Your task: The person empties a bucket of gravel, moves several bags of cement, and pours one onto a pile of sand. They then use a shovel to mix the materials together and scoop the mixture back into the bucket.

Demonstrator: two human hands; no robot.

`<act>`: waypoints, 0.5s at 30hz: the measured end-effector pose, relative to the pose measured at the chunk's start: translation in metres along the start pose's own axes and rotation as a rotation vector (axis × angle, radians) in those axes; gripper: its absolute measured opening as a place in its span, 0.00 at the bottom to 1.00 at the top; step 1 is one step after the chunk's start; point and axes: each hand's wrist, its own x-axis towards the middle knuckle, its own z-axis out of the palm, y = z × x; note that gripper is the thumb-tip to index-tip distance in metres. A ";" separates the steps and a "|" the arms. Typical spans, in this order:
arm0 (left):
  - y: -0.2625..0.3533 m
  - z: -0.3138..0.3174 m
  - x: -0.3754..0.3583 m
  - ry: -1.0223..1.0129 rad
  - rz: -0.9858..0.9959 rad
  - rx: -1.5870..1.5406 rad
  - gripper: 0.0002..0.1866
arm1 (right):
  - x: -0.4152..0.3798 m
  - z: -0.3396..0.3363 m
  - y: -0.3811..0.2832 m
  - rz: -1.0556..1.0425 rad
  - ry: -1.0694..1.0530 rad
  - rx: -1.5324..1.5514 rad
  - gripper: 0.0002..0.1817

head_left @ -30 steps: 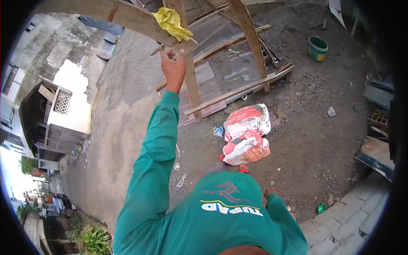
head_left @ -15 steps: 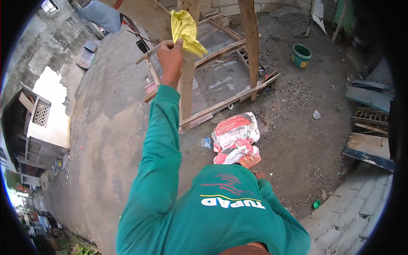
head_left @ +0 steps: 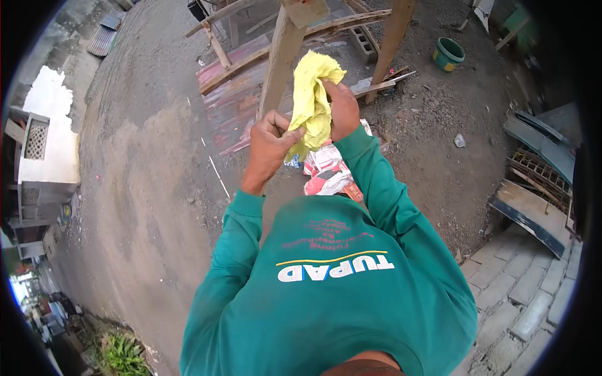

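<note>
A yellow cloth (head_left: 311,103) is gripped between the closed fingers of the left hand (head_left: 268,145) and right hand (head_left: 343,109). A wooden post (head_left: 283,56) is seen just beyond the fingers, red-and-white sacks (head_left: 326,172) below them.

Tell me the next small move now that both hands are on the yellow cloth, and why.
Probably spread the yellow cloth open between the hands. It is bunched and folded: the left hand pinches its lower part, the right hand grips its upper side, and it hangs in front of the chest, off the wooden post. Pulling the hands apart would likely unfold it, though its far side is hidden.
</note>
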 end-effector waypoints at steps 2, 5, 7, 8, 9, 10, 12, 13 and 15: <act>-0.017 -0.010 -0.018 -0.023 -0.052 0.025 0.17 | 0.001 -0.007 0.012 0.163 -0.048 0.128 0.17; -0.020 0.000 -0.030 0.003 -0.142 -0.420 0.30 | -0.015 0.002 0.017 0.265 -0.219 0.170 0.21; -0.022 -0.008 -0.025 0.069 -0.176 -0.348 0.29 | -0.021 0.003 0.018 0.289 -0.245 0.251 0.22; -0.024 -0.011 -0.022 0.118 -0.208 -0.274 0.29 | -0.023 0.001 0.018 0.298 -0.265 0.333 0.24; -0.025 -0.014 -0.020 0.126 -0.209 -0.277 0.29 | -0.024 -0.003 0.016 0.329 -0.314 0.302 0.26; -0.026 -0.017 -0.017 0.125 -0.191 -0.336 0.26 | -0.026 -0.005 0.014 0.333 -0.317 0.301 0.26; -0.026 -0.022 -0.016 0.121 -0.157 -0.456 0.22 | -0.035 -0.002 0.005 0.328 -0.246 0.245 0.26; -0.026 -0.024 -0.016 0.099 -0.192 -0.521 0.19 | -0.036 -0.010 0.005 0.334 -0.248 0.242 0.26; -0.010 -0.019 -0.018 0.060 -0.202 -0.565 0.18 | -0.032 -0.017 0.003 0.241 -0.256 0.220 0.27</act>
